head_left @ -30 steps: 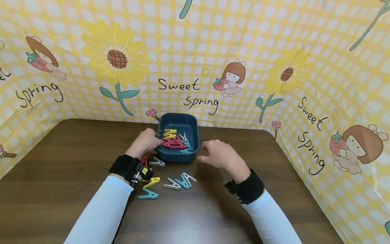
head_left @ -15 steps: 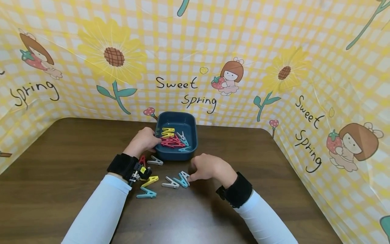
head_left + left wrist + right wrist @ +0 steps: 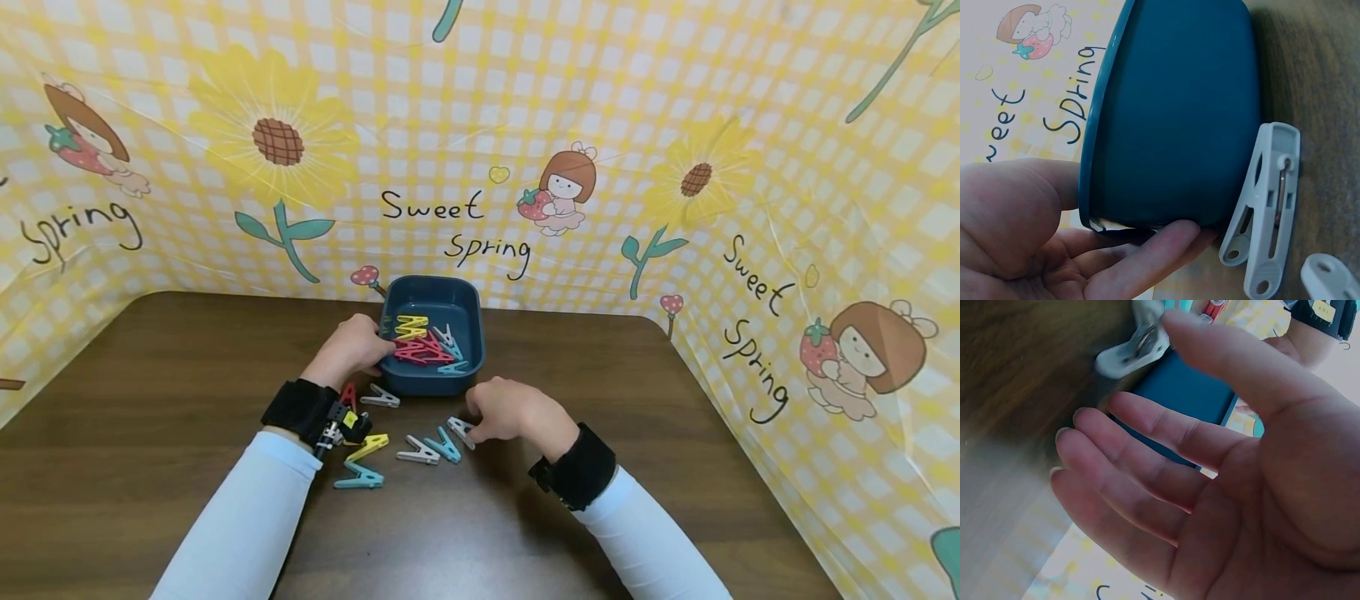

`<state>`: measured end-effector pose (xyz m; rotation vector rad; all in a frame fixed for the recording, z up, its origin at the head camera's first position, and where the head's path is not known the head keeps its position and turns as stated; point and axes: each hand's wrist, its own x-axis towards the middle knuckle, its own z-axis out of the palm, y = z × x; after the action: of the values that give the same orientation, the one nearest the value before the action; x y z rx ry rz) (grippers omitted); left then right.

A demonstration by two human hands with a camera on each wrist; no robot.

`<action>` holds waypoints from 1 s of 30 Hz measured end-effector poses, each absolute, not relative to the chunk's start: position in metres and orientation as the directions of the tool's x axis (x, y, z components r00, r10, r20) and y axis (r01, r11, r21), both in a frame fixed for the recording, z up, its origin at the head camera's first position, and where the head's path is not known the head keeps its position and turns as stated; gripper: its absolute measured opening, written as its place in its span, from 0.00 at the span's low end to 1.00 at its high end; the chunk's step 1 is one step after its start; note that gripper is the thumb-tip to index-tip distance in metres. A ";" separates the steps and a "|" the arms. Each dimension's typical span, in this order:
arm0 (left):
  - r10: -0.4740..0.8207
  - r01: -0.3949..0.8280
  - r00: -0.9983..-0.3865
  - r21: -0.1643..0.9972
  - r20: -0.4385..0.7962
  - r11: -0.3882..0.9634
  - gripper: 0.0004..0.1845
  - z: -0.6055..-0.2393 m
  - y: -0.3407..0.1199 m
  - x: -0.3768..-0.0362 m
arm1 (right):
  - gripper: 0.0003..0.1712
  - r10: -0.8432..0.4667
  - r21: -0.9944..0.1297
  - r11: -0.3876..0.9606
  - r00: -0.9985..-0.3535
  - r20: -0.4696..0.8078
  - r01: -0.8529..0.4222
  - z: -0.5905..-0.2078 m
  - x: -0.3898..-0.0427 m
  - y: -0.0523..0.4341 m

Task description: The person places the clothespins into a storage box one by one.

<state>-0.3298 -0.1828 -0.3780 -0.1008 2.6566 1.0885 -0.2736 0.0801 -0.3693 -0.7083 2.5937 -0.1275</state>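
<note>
The right hand (image 3: pixel 513 408) is loose, its thumb tip at a white clothespin (image 3: pixel 461 432) lying on the brown desk (image 3: pixel 187 375); the right wrist view shows a gap between that thumb and the relaxed fingers. The left hand (image 3: pixel 352 346) grips the left side of a blue bin (image 3: pixel 431 384), fingers against the outer wall, a detail seen only from the left wrist. Only the head view reveals the mixed-colour pile of clothespins (image 3: pixel 423 348) inside; other clothespins (image 3: pixel 443 446) lie loose in front.
</note>
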 end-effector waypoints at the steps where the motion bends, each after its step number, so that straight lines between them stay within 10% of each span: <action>1: 0.036 -0.167 -0.961 0.680 -0.274 0.714 0.23 -0.378 -0.183 -0.330 | 0.16 -0.504 -0.203 0.863 -0.769 -0.393 -0.462 -0.369 -0.274 0.081; 30: 0.037 -0.167 -0.960 0.678 -0.276 0.716 0.23 -0.376 -0.183 -0.327 | 0.09 -0.575 -0.203 0.815 -0.718 -0.392 -0.542 -0.376 -0.280 0.080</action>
<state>-0.3270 -0.1826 -0.3758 -0.1030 2.6528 1.0862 -0.2803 0.0804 -0.3763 -0.8325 2.5568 -0.1010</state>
